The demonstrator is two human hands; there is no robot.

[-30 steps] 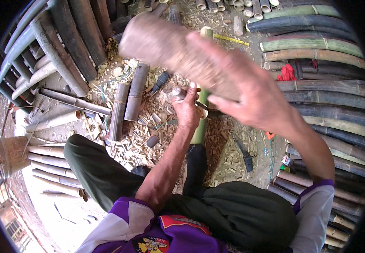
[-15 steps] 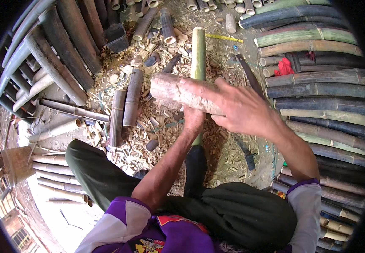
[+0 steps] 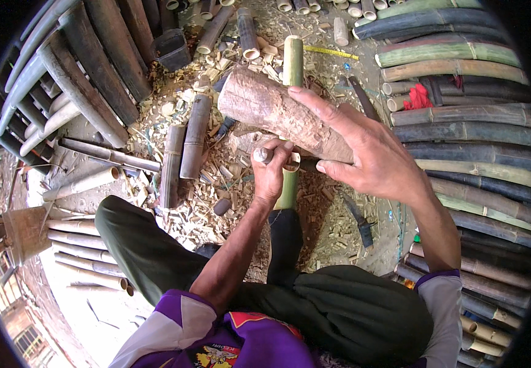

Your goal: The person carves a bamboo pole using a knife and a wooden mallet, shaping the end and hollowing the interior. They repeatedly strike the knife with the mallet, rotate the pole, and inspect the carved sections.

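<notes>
Head view: a green bamboo tube (image 3: 288, 190) points straight away from the person, between the bent legs in dark trousers (image 3: 363, 306); part of its length is hidden beneath a wooden block (image 3: 277, 110).
Left hand: the fist (image 3: 270, 178) is closed around a tool handle (image 3: 263, 156), its round pale butt facing up and left; the tool seems angled so that its working end meets the tube's opening, though the tip is too small to tell.
Right hand: the hand (image 3: 372, 150) grips the block's narrower end, index finger stretched along the wood, thumb on the near side; this probably leaves the heavy, thick end free as a striking head.
Near end of the tube: it meets a dark-covered lower leg or foot (image 3: 285, 245), likely a brace against sliding; firm contact cannot be told.
Tube's look: smooth, fresh green, paler toward the far end, with a light cut edge around the opening beside the left hand.
Block's look: brown and rough, its middle scuffed paler, perhaps from blows.
Ground: pale wood chips (image 3: 210, 202) lie all about; a dark-handled knife (image 3: 358, 224) rests right of the tube, presumably within easy reach.
</notes>
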